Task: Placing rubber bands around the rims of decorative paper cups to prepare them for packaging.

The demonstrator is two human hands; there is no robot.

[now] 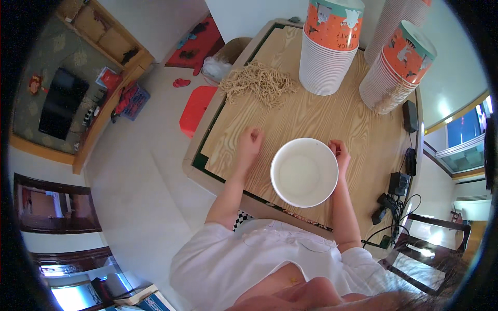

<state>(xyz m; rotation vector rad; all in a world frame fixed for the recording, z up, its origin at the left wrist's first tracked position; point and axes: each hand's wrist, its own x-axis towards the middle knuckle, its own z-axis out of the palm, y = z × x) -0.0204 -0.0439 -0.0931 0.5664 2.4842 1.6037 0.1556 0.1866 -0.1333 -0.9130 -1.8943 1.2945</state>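
White tub [299, 176], right hand [341, 155] at its right rim, grip unclear, left hand [250, 144] apart, curled closed left of it, tan cords [259, 84] beyond it

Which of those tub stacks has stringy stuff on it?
The front right stack: tan cords lie along its lower right side. None show on the left stack or the visible part of the back stack.

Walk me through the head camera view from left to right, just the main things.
Black television, blue crate, red stool, left hand, white tub, right hand, boxy black adapter.
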